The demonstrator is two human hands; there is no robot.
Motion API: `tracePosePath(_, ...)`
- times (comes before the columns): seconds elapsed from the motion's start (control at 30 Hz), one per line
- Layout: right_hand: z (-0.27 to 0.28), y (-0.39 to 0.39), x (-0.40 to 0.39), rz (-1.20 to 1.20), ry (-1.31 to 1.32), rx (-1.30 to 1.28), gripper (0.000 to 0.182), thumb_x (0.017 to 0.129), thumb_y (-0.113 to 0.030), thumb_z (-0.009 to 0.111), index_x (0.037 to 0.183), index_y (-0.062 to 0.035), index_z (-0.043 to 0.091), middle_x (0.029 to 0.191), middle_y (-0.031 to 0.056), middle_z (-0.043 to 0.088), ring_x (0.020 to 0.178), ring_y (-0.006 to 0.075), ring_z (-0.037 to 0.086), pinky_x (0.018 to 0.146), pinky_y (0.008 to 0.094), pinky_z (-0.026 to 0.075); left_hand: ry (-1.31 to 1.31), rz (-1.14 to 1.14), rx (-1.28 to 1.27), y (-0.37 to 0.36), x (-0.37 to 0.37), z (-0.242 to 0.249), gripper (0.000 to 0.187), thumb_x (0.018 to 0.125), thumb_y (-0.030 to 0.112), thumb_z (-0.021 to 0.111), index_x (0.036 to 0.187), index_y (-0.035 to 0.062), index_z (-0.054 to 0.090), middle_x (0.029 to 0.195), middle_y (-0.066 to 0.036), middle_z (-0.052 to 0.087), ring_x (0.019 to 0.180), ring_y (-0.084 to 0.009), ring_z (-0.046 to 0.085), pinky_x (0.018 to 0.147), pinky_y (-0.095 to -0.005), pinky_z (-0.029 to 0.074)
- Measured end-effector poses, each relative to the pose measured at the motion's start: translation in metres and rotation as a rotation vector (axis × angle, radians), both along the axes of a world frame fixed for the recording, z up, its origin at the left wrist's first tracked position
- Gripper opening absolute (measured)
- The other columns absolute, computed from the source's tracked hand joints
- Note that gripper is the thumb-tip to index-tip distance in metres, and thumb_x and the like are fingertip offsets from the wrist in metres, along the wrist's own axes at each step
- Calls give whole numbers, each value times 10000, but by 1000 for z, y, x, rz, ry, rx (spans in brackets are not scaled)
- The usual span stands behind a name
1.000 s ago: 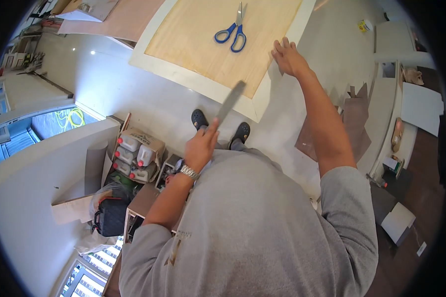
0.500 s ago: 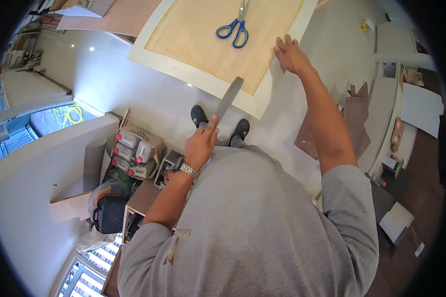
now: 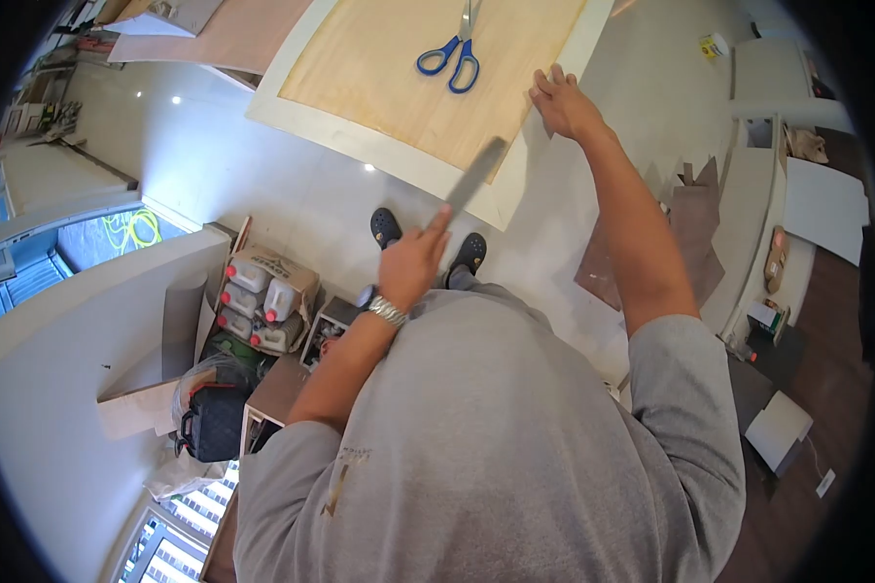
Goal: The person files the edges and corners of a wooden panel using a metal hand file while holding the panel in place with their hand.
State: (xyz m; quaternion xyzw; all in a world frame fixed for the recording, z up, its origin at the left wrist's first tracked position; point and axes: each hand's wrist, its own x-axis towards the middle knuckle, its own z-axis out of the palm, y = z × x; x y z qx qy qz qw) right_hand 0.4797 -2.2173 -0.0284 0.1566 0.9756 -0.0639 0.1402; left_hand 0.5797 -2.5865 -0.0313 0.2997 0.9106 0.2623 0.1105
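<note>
A flat grey metal file is in my left hand, its far end slightly blurred and overlapping the near right corner of a panel. The index finger stretches along the file while the other fingers wrap round its near end. The panel has a pale wood middle and a broad white border. On its right border rests my right hand, fingers apart and a little bent. Blue-handled scissors lie on the wood, blades pointing away from me.
Beyond the panel on the left is a brown board. A carton of white jugs with red caps stands at lower left, near a black case. Brown sheet offcuts lean at the right. A yellow-and-white tub is on the floor.
My left hand has moved forward and to the right, carrying the file further over the panel's corner. My right hand stays on the border.
</note>
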Motion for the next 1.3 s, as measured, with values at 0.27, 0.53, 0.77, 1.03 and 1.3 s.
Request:
tracePosePath(0.27, 1, 4, 0, 17, 7, -11, 521, 1048, -435, 328, 1507, -194, 374, 1627, 145, 249, 1461, 398, 290, 1080, 552, 437, -67, 13, -28, -37, 20, 3, 509, 981, 336, 596, 1473, 312, 467, 759, -97, 590, 572, -328, 595, 500, -437, 485)
tracePosePath(0.53, 1, 3, -4, -15, -38, 0, 542, 1046, -451, 312, 1529, -207, 352, 1632, 131, 236, 1461, 391, 291, 1082, 563, 432, 14, -35, 58, 44, 9, 5, 519, 958, 277, 646, 1458, 278, 506, 663, -79, 516, 570, -312, 565, 518, -426, 477)
tracePosePath(0.77, 0, 2, -3, -27, -26, -22, 565, 1042, -467, 309, 1544, -208, 334, 1643, 117, 212, 1479, 383, 264, 1102, 567, 410, -90, 95, -29, -34, 40, 2, 522, 962, 278, 639, 1464, 287, 498, 665, -93, 518, 566, -320, 560, 534, -435, 479)
tracePosePath(1.03, 6, 6, -6, -9, -60, -37, 573, 1040, -474, 304, 1546, -206, 329, 1650, 110, 194, 1486, 386, 246, 1114, 567, 394, 3, 66, 33, 15, 25, -2, 507, 972, 285, 620, 1464, 282, 497, 702, -105, 558, 580, -324, 569, 538, -438, 479)
tracePosePath(1.3, 7, 0, -6, -39, -69, -50, 579, 1039, -469, 293, 1548, -197, 335, 1651, 128, 188, 1475, 410, 254, 1116, 577, 384, -11, 46, 42, 31, 21, -11, 515, 974, 272, 616, 1472, 278, 486, 707, -104, 563, 606, -327, 582, 557, -446, 486)
